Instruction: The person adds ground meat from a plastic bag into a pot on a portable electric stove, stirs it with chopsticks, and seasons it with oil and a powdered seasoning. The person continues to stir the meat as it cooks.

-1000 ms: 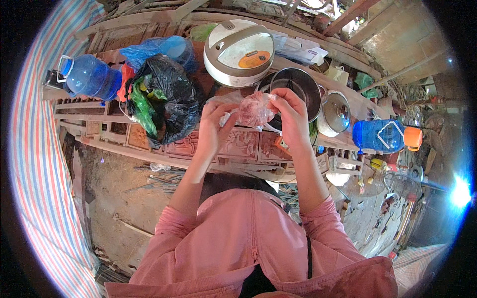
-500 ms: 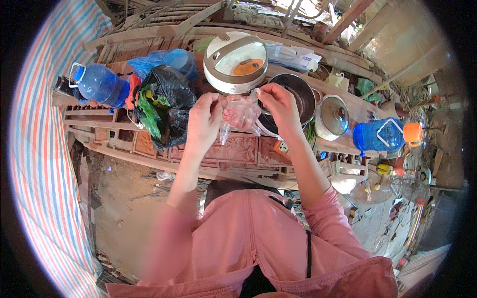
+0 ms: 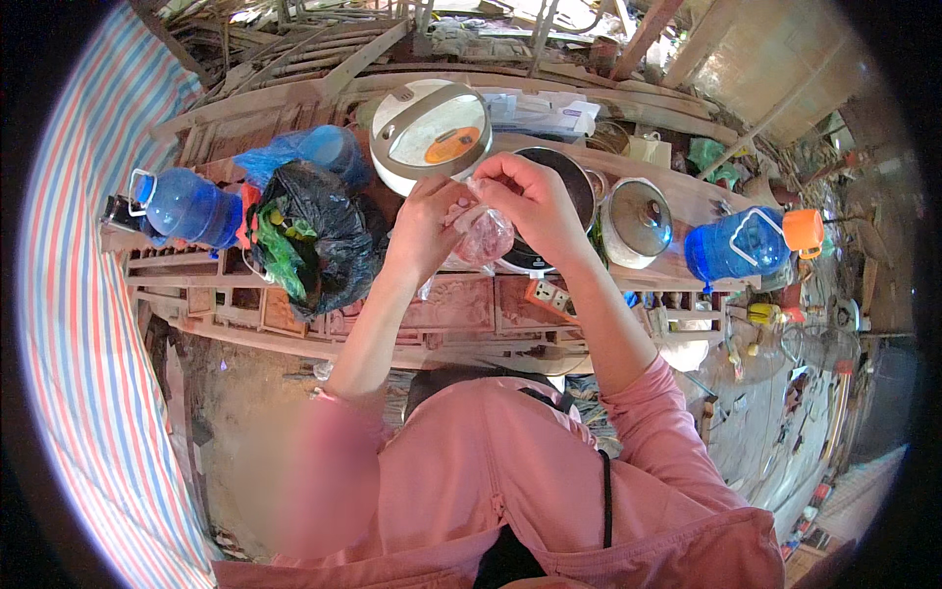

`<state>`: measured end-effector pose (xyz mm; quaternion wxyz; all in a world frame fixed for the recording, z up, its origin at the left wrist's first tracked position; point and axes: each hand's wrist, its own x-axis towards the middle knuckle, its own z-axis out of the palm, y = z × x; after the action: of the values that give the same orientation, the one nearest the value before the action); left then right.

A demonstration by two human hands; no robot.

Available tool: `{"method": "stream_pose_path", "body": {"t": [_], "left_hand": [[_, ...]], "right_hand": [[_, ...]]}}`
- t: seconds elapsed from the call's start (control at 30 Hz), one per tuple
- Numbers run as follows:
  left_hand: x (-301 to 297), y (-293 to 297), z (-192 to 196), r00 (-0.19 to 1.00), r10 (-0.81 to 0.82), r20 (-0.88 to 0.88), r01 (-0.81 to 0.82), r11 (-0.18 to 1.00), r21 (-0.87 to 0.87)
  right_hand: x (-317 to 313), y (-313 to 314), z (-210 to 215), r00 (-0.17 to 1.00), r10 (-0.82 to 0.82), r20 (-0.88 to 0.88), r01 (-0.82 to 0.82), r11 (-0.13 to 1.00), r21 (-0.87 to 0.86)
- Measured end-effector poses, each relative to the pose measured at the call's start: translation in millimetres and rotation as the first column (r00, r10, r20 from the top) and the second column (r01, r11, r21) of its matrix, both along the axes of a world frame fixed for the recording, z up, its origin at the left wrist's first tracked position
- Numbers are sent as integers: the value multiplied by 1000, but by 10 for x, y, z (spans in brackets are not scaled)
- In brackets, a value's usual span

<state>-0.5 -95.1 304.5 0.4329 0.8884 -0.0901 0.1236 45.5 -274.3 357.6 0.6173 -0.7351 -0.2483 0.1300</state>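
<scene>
Between both hands, above the dark pot (image 3: 574, 182), hung a small clear plastic bag (image 3: 483, 234) of pink contents, the left hand (image 3: 424, 224) and right hand (image 3: 530, 196) each pinching its neck; it appeared soft, light, slippery, best gripped at the gathered top.

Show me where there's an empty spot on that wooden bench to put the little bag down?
The carved wooden bench is bare along its front edge, below the left hand and right hand, which hold the clear bag, between the black bag and the power strip. Farther back it's crowded: rice cooker, dark pot, glass lid, blue jug.
</scene>
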Motion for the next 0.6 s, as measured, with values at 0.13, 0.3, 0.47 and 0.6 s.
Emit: {"method": "stream_pose_path", "body": {"t": [0.13,0.3,0.47,0.6], "left_hand": [[79,-128,-9,995,-76,60,72,995,67],[109,-254,-114,989,-124,80,113,985,127],[149,-302,-175,985,-153,80,141,981,134],[60,-346,-155,996,-86,38,84,995,59]], "right_hand": [[32,-163,8,998,-67,-19,67,998,-3],[48,-279,7,998,-20,-52,19,1000,-8],[58,-316,-40,1000,-4,21,6,993,-114],[134,-444,-162,999,-24,-43,24,1000,-10]]}}
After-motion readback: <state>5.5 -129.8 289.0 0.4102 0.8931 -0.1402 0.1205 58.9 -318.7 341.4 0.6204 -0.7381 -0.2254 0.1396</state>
